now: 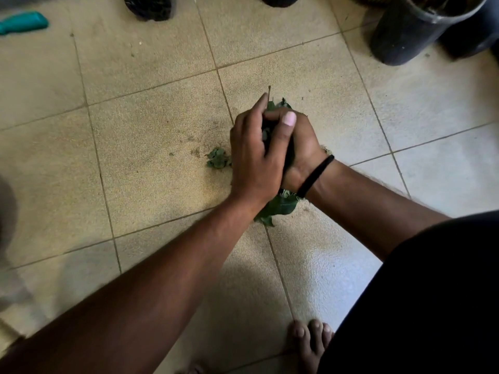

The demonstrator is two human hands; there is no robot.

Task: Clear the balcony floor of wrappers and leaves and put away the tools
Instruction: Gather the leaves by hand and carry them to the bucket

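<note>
At frame centre, left hand [253, 160] and right hand [299, 147], two grips, hold one bunch of leaves [279, 207]; one small clump [217, 157] lies beside them on the floor [151, 136].

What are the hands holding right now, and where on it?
Both hands, left hand and right hand, grip a bundle of green leaves around its middle; leaf ends stick out above and below. A small leaf clump lies loose on the floor.
</note>
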